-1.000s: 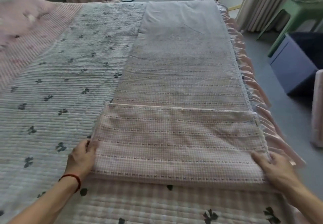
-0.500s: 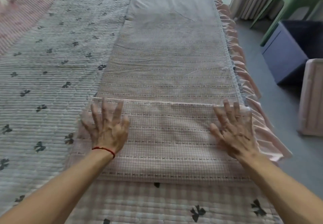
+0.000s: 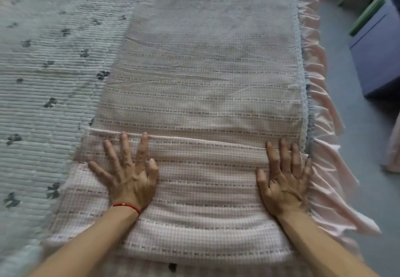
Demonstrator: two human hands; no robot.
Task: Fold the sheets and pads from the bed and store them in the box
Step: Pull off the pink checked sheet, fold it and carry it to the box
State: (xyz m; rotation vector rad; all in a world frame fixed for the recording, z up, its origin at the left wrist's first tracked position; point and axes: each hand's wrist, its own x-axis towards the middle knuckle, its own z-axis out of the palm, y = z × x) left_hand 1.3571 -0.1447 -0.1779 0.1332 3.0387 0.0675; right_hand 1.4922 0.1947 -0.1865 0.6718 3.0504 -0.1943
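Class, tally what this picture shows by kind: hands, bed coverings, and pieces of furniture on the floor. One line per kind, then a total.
Hands: 2, left hand and right hand
Bed coverings: 2, checked sheet and bow-print pad
Floor furniture: 2, blue box and green stool
Total: 6

Two hands (image 3: 127,181), one checked sheet (image 3: 205,95), one quilted pad (image 3: 43,82), one box (image 3: 381,56).

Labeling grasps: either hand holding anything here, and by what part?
Nothing held. Left hand and right hand lie flat, fingers spread, pressing on the folded-over near section of the pink checked sheet, near its fold edge.
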